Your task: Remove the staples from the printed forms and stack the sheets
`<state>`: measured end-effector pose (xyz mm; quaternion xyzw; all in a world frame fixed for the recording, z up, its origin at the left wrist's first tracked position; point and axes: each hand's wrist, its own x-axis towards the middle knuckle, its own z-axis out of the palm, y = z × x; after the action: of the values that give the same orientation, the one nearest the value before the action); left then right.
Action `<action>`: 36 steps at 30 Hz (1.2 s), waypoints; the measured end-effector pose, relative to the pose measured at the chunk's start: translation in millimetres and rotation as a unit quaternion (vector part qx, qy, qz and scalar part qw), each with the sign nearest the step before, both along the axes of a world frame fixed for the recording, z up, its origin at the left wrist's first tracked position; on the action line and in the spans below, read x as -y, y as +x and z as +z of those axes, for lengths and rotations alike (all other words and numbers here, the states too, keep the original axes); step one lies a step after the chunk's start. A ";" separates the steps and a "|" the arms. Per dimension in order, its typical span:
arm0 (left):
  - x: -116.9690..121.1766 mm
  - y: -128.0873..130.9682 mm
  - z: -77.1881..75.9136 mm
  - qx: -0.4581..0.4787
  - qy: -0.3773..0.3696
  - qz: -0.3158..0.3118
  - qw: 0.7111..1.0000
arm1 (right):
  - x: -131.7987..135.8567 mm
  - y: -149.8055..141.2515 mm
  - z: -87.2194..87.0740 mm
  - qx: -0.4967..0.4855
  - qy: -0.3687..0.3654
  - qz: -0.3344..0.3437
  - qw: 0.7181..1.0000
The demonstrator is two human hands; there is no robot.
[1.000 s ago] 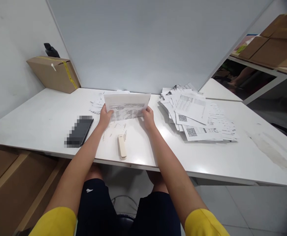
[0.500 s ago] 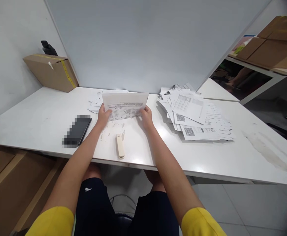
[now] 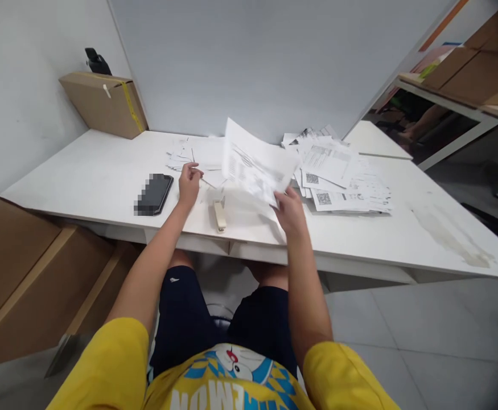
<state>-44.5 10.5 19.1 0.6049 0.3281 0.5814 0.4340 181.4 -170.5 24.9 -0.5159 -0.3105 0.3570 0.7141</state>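
From where I stand, the right hand (image 3: 290,210) is pinching the lower right corner of a printed sheet (image 3: 259,162) between thumb and fingers, with the paper tilted and bowed above the surface (image 3: 82,179). The left hand (image 3: 189,185) is off the sheet, fingers loosely curled; I can't tell whether they grip the thin dark line beside them.

Just past that hand lies a smaller pile (image 3: 178,160) of papers, and nearer the person a cream stapler (image 3: 219,216) sits untouched. A dark device (image 3: 162,192) rests to the left, and a large heap (image 3: 334,171) of papers spreads to the right.

As I judge it, this sheet is midway through handling: picked up, not yet set down on either stack. How many sheets are done or left I can't count.

The print is blurred, and whether it's one page or several is unclear. The sheet hides part of the surface behind it; the device is partly pixelated. A carton (image 3: 103,105) mostly covers a black object (image 3: 98,61) behind it.
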 end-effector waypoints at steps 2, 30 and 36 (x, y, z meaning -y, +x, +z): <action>38.3 -11.2 -2.0 -0.062 0.035 -0.063 0.995 | 73.6 -12.6 -12.2 -0.014 -0.055 0.048 0.997; 141.9 -47.8 -2.1 -0.441 0.076 -0.229 0.864 | 174.9 4.7 -65.6 0.042 -0.150 0.011 0.988; 138.6 -43.8 -9.9 -0.501 0.155 -0.186 0.831 | 169.8 2.8 -63.4 -0.006 -0.153 -0.014 0.988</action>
<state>-88.3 -128.0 9.2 0.9224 0.2872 0.1499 0.2103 184.2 -340.4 -38.4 -0.6211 -0.2413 0.3931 0.6336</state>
